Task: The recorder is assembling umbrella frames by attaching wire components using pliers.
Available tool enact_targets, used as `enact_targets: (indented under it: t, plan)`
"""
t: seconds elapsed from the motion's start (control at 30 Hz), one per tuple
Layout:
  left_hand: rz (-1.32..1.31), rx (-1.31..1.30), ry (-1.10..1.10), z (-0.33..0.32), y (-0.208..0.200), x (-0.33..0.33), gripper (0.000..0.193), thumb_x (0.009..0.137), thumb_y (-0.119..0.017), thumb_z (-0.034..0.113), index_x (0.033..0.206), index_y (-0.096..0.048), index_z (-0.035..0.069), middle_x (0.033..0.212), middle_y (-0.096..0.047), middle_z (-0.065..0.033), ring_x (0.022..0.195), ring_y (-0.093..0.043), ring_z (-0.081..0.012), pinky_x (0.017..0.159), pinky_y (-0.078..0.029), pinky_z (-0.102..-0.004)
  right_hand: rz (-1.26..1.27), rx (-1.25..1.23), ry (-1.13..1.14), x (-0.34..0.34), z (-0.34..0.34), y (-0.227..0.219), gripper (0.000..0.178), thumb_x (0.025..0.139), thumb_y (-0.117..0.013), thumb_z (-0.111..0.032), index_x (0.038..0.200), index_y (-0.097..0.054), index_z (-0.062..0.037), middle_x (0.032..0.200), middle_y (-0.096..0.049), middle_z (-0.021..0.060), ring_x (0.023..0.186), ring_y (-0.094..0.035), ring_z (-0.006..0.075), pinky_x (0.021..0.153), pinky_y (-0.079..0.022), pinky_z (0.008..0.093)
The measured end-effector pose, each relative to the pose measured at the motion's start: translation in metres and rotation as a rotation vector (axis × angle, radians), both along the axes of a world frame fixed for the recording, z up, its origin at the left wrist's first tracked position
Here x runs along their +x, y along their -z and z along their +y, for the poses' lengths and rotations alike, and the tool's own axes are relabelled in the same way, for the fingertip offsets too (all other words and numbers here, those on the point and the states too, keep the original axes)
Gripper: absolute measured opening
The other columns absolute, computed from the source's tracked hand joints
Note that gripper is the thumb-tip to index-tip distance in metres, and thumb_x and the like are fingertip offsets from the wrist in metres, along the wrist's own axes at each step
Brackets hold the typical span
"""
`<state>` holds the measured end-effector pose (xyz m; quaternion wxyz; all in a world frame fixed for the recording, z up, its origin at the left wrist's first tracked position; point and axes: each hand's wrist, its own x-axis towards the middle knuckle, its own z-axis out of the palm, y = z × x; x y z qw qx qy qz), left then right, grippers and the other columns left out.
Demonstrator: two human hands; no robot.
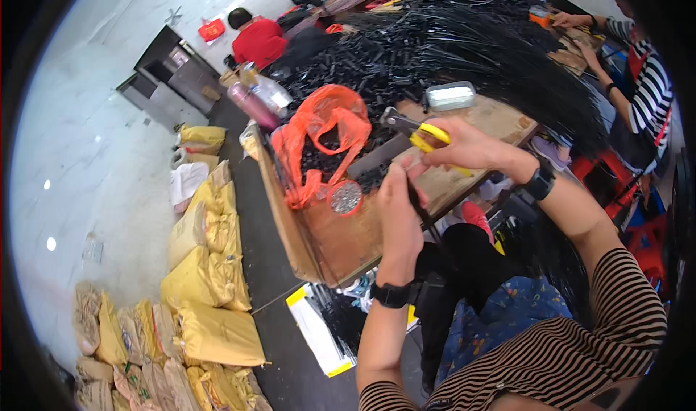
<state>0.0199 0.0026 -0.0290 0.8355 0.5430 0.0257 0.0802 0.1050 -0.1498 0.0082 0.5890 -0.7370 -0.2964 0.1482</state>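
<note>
My right hand (464,144) is wrapped round a pair of yellow-handled pliers (429,135), whose dark metal jaws point up and to the left over the table. Close beside it, my left hand (397,199) is closed on a thin black strip (415,199) that hangs down from the fingers. Just left of that hand sits a round, red-rimmed container (346,198) full of small silvery pieces. Behind it spreads a red plastic bag (339,100) with black pieces inside. A shallow rectangular metal tin (451,96) stands beyond the pliers.
The wooden table (337,240) carries a large heap of black pieces (391,55) and long black strips (500,55). A pink bottle (252,105) stands at its left edge. Yellow sacks (217,331) line the floor. A striped-sleeved person (649,84) works at right; a red-shirted person (259,42) sits beyond.
</note>
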Motion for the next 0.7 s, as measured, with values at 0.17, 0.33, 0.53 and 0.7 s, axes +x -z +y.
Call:
enact_targets:
  t: [0.17,0.33,0.53,0.7]
  plan:
    - [-0.078,-0.075,0.022,0.006,0.002,-0.002,0.055,0.099,-0.044,0.043,0.129,-0.045,-0.003,0.091,-0.056,-0.0026,0.065,-0.049,-0.0109,0.059,-0.038,-0.0253,0.206,0.279,0.048,-0.018,0.017,0.008,0.017,0.083,-0.064,-0.008,0.097,-0.057,-0.0021,0.084,-0.064,0.0040,0.071,-0.059,0.0091,0.056,-0.046,0.0239]
    - [-0.093,-0.158,0.053,0.000,-0.004,-0.005,0.047,0.102,-0.043,0.030,0.133,-0.042,-0.006,0.088,-0.054,-0.0041,0.066,-0.049,-0.0106,0.058,-0.038,-0.0229,0.295,0.377,0.059,-0.024,0.019,0.013,0.014,0.081,-0.064,-0.006,0.093,-0.057,-0.0031,0.078,-0.061,0.0036,0.069,-0.058,0.0098,0.059,-0.046,0.0253]
    - [-0.099,-0.166,0.064,0.000,-0.003,-0.005,0.047,0.101,-0.046,0.031,0.132,-0.044,-0.003,0.085,-0.054,-0.0039,0.066,-0.049,-0.0101,0.057,-0.038,-0.0217,0.300,0.386,0.034,-0.029,0.020,0.010,0.013,0.082,-0.064,-0.008,0.093,-0.057,-0.0033,0.077,-0.061,0.0037,0.069,-0.059,0.0102,0.059,-0.046,0.0249]
    - [-0.103,-0.176,0.059,0.001,-0.004,-0.005,0.045,0.100,-0.046,0.031,0.131,-0.046,-0.002,0.084,-0.054,-0.0038,0.067,-0.050,-0.0098,0.056,-0.038,-0.0213,0.339,0.386,0.045,-0.032,0.022,0.006,0.016,0.083,-0.065,-0.009,0.096,-0.058,-0.0031,0.076,-0.061,0.0034,0.069,-0.059,0.0099,0.059,-0.046,0.0248]
